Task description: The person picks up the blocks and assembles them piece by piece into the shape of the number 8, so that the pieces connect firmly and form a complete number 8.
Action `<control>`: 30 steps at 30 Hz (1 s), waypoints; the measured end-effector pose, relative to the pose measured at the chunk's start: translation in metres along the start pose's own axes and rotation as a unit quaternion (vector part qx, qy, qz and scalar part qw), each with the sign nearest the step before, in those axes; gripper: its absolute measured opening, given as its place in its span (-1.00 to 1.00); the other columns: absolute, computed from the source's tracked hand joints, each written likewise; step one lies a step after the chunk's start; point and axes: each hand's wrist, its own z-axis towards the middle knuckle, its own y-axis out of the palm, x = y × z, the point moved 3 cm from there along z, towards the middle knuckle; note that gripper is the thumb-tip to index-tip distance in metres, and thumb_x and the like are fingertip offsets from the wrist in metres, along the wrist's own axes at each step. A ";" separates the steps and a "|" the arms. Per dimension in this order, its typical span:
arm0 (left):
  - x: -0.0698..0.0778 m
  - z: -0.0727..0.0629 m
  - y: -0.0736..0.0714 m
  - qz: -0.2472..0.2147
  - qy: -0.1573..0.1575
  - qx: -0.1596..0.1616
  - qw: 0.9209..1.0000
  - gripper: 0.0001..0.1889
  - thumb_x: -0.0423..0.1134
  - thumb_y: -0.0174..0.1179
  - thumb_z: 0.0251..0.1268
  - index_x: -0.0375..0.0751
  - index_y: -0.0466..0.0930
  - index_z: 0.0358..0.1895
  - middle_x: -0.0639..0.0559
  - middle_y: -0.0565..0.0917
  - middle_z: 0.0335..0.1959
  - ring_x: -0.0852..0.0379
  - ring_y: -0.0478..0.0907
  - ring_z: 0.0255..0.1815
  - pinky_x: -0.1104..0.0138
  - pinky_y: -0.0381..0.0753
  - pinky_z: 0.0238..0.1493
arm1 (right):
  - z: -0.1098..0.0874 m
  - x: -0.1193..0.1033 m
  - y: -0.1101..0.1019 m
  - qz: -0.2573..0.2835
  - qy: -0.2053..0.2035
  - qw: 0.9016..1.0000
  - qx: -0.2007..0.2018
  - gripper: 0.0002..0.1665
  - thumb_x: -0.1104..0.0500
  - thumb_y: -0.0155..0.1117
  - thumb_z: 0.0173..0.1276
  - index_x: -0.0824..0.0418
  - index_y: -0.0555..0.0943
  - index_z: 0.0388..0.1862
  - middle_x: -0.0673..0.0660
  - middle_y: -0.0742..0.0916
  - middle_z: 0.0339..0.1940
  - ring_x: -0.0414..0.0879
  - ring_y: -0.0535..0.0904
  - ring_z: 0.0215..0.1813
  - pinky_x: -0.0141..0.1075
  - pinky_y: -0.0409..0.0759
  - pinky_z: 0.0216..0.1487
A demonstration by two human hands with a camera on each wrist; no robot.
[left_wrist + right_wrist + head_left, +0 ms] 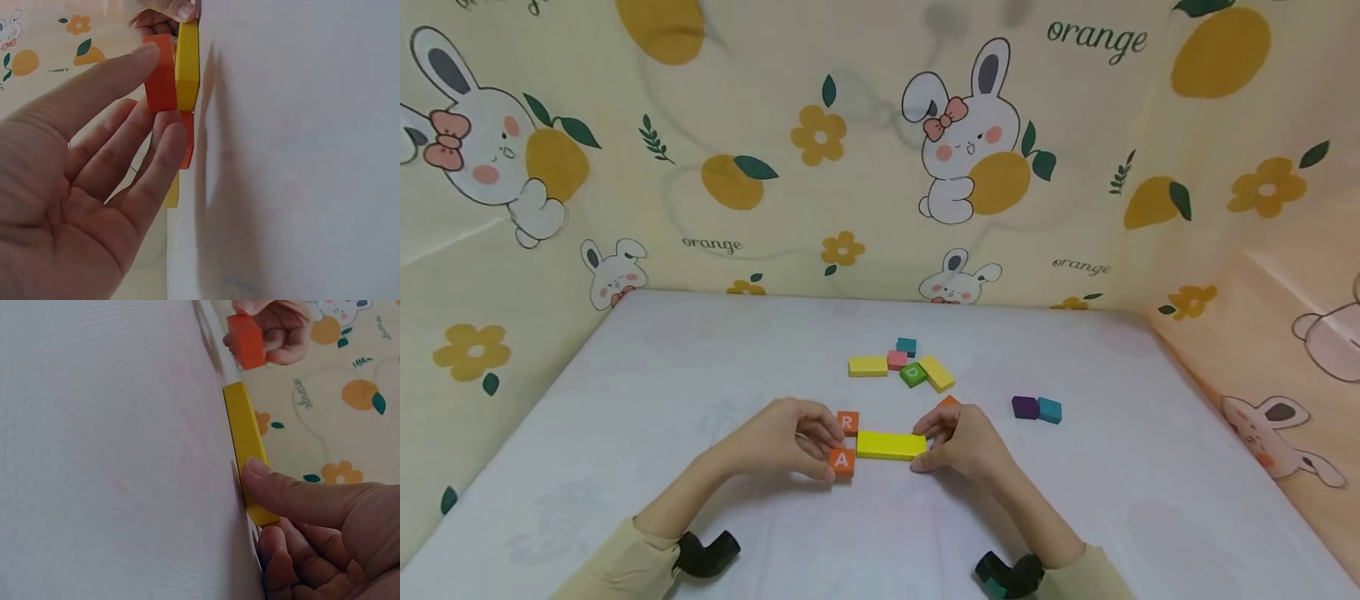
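Observation:
My left hand pinches an orange block lettered A between thumb and fingers. The same orange block shows in the left wrist view, the thumb on its top end. Just behind it on the white table lies another orange block, lettered R, partly covered by my left fingers. A long yellow block lies to the right of these two. Its right end is gripped by my right hand; in the right wrist view the thumb presses the side of the yellow block.
Farther back sit two yellow blocks, a pink block, a green block and a blue block. An orange corner peeks out behind my right hand. A purple block touches another blue block on the right.

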 end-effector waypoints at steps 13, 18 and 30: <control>-0.005 0.004 0.006 0.010 -0.005 -0.002 1.000 -0.57 -0.34 0.58 -0.10 -0.23 0.61 -0.11 0.02 0.70 -0.20 0.04 0.65 -0.17 0.32 0.62 -0.12 | 0.004 -0.003 -0.003 -0.002 -0.005 1.000 -0.001 -0.59 0.20 0.72 -0.16 0.11 0.73 -0.28 0.03 0.66 -0.42 -0.03 0.47 -0.37 -0.31 0.44 -0.40; -0.007 0.005 0.008 0.020 -0.008 0.005 1.000 -0.56 -0.32 0.59 -0.11 -0.23 0.60 -0.12 0.02 0.69 -0.21 0.04 0.64 -0.19 0.32 0.62 -0.13 | 0.004 -0.002 -0.002 -0.003 -0.001 1.000 0.002 -0.59 0.21 0.72 -0.17 0.11 0.73 -0.29 0.02 0.67 -0.42 -0.03 0.47 -0.37 -0.30 0.43 -0.39; -0.007 0.004 0.010 0.019 -0.012 0.012 1.000 -0.55 -0.32 0.59 -0.11 -0.24 0.59 -0.12 0.01 0.68 -0.22 0.04 0.64 -0.20 0.34 0.62 -0.15 | 0.003 0.002 0.001 -0.002 0.007 1.000 0.002 -0.59 0.21 0.72 -0.16 0.10 0.74 -0.28 0.02 0.67 -0.41 -0.02 0.47 -0.37 -0.31 0.43 -0.39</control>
